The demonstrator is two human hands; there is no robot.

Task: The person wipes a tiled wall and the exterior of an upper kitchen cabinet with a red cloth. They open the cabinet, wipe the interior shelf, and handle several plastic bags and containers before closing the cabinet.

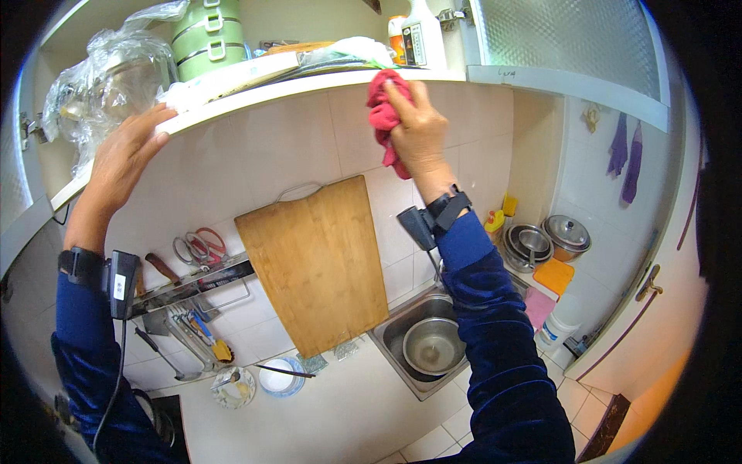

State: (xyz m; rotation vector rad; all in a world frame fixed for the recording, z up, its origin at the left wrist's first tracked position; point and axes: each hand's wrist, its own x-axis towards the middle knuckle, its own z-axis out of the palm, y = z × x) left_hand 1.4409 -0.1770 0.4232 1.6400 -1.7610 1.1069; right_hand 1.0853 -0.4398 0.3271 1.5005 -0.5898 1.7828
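Observation:
A crumpled red cloth (pixel 385 119) is bunched in my right hand (pixel 420 130), which is raised to the front edge of an open wall cabinet's shelf. The cloth's upper end touches that white shelf edge (pixel 324 84), below a white spray bottle (pixel 422 40). Farther left, my left hand (pixel 124 153) grips the same edge, fingers over the top and thumb at the front. Beside it, clear plastic bags (pixel 110 87) wrap metal pots or lids. A green stacked food carrier (pixel 207 40) with pale clasps stands behind.
A wooden cutting board (pixel 316 267) leans on the tiled wall beside a knife rack (pixel 191 284) with hanging utensils. Below are a sink (pixel 400 325) holding a metal basin (pixel 432 346), plus bowls (pixel 278 374). Pots (pixel 567 232) stand right. A frosted cabinet door (pixel 568 52) juts out upper right.

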